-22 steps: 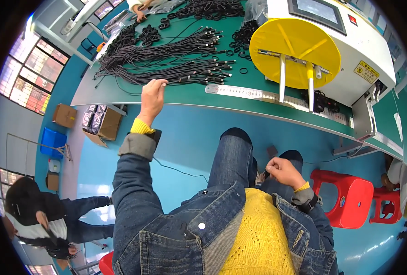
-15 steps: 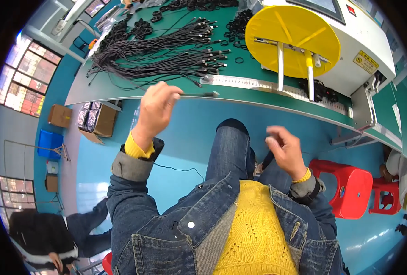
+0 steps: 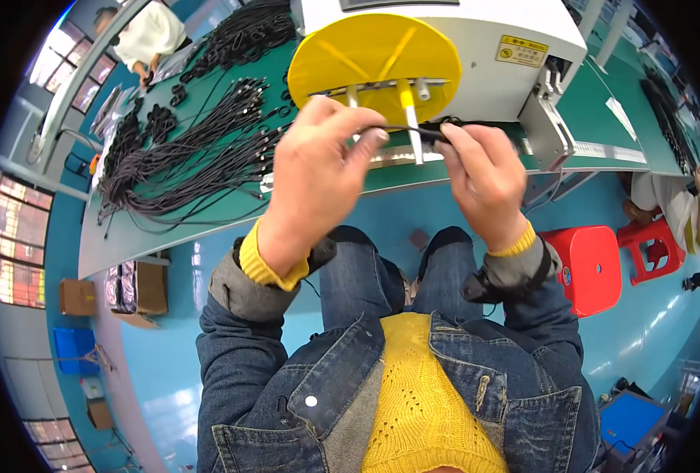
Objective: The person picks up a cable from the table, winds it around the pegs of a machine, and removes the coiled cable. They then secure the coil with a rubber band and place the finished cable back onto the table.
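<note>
A thin black cable (image 3: 403, 128) stretches between my two hands in front of the machine. My left hand (image 3: 318, 173) pinches it between thumb and fingers. My right hand (image 3: 485, 177) grips its other visible part; the cable's end is hidden there. Just behind the cable stands a yellow disc (image 3: 373, 55) with light-coloured prongs (image 3: 410, 118) sticking out towards me. The disc sits at the front of a white machine (image 3: 484, 71). To the left, a large bundle of black cables (image 3: 160, 169) with metal-tipped plugs lies on the green table.
A ruler strip (image 3: 602, 151) runs along the green table (image 3: 216, 217) near its front edge. A metal bracket (image 3: 551, 122) juts out at the machine's right. Coiled black cables (image 3: 243, 35) lie farther back. Red stools (image 3: 594, 268) stand at the right. Another person (image 3: 149, 39) works at the far left.
The view has swung right. My right hand has risen from above my lap to the cable, and my left hand has carried the cable to the front of the yellow disc.
</note>
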{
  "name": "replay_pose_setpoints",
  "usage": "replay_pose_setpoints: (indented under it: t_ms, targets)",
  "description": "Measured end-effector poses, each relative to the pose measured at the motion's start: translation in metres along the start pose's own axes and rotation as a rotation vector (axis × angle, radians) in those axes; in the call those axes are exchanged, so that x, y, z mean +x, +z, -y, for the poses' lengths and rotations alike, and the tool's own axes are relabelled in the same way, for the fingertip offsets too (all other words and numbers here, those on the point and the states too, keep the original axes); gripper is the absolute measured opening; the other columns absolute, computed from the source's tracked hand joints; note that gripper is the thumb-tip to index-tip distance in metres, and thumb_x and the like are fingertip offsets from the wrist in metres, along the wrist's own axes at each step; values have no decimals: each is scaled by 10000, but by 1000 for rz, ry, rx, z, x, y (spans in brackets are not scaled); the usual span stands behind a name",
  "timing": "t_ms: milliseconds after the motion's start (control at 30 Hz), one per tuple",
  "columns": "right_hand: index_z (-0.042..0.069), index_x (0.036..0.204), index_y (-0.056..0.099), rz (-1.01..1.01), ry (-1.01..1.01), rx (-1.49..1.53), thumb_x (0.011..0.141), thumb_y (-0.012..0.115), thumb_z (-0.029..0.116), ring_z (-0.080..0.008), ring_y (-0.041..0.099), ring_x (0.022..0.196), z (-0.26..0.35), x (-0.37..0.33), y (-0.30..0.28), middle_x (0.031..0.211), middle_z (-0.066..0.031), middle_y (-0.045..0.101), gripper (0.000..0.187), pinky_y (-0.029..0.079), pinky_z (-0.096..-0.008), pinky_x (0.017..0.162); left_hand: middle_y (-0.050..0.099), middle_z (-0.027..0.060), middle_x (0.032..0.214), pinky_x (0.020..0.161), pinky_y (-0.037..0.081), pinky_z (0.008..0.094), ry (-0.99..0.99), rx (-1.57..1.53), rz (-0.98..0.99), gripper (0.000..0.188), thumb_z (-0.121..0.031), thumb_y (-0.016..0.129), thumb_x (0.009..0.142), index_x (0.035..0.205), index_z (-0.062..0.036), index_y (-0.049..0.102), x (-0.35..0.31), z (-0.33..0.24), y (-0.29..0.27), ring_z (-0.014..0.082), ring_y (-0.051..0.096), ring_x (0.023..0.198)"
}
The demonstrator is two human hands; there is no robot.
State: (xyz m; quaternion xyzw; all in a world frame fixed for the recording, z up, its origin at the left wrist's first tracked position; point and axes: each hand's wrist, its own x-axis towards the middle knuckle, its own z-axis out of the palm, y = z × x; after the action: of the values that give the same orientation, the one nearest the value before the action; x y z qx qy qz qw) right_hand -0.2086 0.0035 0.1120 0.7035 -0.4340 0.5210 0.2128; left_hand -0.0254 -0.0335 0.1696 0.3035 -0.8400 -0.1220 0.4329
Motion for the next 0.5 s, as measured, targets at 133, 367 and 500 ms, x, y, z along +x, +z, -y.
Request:
replay_pose_setpoints:
  t_ms: [133, 367, 500]
  targets:
    - [26, 894, 626, -14, 153, 5, 708, 664, 26, -271, 580, 667, -22, -10, 32, 758, -115, 589, 190, 469, -324, 573, 540, 73, 683, 542, 415, 253, -162, -129, -18, 101, -82, 660, 755, 833, -19, 659, 6, 51, 19, 151, 505, 567]
    - [34, 828, 622, 14, 342, -37, 747, 638, 100, -277, 580, 646, -45, -4, 70, 735, -122, 595, 106, 461, -342, 563, 546, 29, 687, 545, 402, 222, -339, -264, -26, 117, -99, 666, 766, 846, -14, 670, 26, 74, 34, 77, 497, 602]
    - [29, 797, 624, 26, 422, 37, 754, 630, 112, -287, 576, 628, -46, -15, 67, 712, -129, 594, 94, 456, -339, 556, 546, 25, 679, 539, 397, 207, -306, -307, -48, 137, -84, 655, 777, 883, 3, 663, 21, 81, 36, 67, 495, 609]
